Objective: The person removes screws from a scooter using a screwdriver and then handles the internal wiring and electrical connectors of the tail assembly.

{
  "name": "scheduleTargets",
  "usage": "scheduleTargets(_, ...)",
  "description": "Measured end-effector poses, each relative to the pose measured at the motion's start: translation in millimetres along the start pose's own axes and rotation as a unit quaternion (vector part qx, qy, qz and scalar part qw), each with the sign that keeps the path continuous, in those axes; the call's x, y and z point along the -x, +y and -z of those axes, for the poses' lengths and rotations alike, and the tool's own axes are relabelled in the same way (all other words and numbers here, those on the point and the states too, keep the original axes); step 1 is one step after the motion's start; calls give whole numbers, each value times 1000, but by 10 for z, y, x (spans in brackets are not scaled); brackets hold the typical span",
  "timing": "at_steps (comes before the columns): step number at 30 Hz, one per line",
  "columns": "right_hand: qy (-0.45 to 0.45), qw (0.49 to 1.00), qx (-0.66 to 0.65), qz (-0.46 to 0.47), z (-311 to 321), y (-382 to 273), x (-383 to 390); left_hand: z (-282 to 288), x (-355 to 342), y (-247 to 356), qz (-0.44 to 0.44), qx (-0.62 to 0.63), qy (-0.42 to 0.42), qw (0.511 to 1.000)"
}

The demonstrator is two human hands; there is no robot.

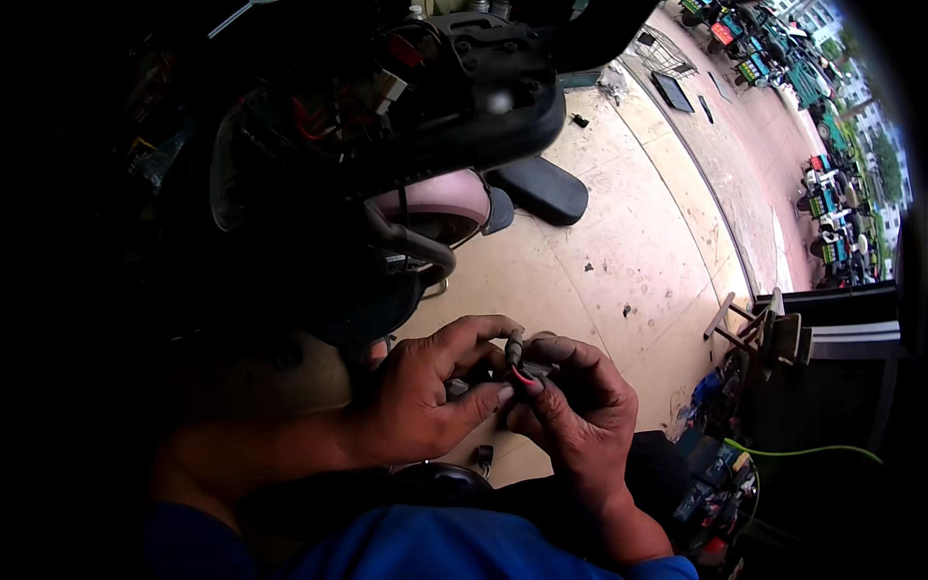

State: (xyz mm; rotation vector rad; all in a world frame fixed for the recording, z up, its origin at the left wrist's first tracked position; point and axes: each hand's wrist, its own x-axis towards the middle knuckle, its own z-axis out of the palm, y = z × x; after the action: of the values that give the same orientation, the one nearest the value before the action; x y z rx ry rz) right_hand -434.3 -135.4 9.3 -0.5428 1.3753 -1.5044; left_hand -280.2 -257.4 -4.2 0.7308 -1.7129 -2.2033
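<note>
My left hand (430, 391) is closed in a pinch, with index finger and thumb at a short dark cable (514, 350). From the cable's lower end comes a red wire (523, 376), which bends toward the thumb of my right hand (585, 411). That hand is closed too, its thumb pressed against the fingers on the wire. Both hands nearly meet in front of my blue clothing. The far end of the wire is hidden by the fingers of my right hand.
A scooter's dark rear frame (503, 121) with exposed wiring fills the upper left, above a pink body panel (445, 198). Its black seat (546, 190) lies on the tiled floor (619, 232). At the right are a wooden stool (764, 324), cluttered tools (710, 478) and a green hose (812, 450).
</note>
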Motion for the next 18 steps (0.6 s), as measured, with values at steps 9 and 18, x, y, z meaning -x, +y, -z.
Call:
scheduleTargets(9, 93, 969, 147, 173, 111, 382, 1178, -438, 762, -306, 37, 25, -75, 996)
scheduleTargets(18, 61, 982, -19, 176, 17, 371, 2128, -950, 1637, -336, -69, 34, -18, 997)
